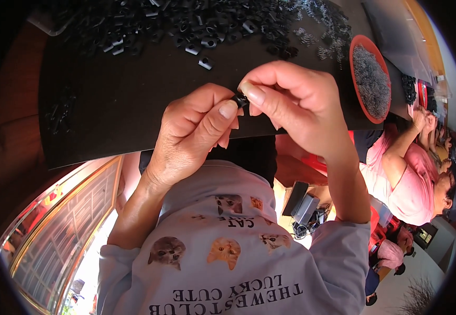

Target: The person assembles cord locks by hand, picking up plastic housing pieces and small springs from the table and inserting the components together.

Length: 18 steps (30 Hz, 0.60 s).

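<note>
Left grip [188, 128] and right grip [301, 105] pinch close together.

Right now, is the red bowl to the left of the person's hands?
No, the red bowl sits to the right of the right hand.

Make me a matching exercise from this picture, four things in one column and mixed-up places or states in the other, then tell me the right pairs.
Things:
1. Small black part
2. Orange-red bowl
3. Large pile of black pieces
4. Small dark bits

Places or states:
A. Loosely grouped near the left end of the table
B. Filled with grey coils
C. Held at the fingertips, between the left hand and the right hand
D. Scattered over the far side of the table, beyond the hands

Right pairs: 1-C, 2-B, 3-D, 4-A
</note>
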### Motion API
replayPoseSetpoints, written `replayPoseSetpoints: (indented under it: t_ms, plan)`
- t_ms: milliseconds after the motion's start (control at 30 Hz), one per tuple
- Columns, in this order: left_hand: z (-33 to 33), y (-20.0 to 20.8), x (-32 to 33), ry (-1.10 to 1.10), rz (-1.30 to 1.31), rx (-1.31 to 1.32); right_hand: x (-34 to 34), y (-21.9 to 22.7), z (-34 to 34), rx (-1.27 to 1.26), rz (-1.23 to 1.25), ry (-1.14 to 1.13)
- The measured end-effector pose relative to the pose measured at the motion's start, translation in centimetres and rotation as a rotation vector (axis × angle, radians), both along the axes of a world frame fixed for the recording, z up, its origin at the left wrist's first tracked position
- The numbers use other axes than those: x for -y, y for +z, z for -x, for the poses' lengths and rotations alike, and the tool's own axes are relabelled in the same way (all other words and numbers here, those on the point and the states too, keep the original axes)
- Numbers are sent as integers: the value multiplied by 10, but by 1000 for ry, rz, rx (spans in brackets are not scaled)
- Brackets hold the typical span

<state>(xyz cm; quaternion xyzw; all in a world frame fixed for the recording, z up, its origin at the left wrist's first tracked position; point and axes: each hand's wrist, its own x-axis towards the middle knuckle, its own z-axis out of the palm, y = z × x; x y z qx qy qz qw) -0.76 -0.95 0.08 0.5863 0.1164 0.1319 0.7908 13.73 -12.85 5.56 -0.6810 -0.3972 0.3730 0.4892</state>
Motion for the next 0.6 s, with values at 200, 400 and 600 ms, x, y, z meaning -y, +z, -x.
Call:
replayPoseSetpoints:
  t_ms: [200,400,600]
  plan:
    - [1,-3,-4,-32,24,3,8,-15,16,615,-245,56]
    - [-1,-3,-1,-1,47,13,16,-17,26,636,-233,17]
    - [0,-2,0,25,13,-28,19,-18,-3,702,-238,-67]
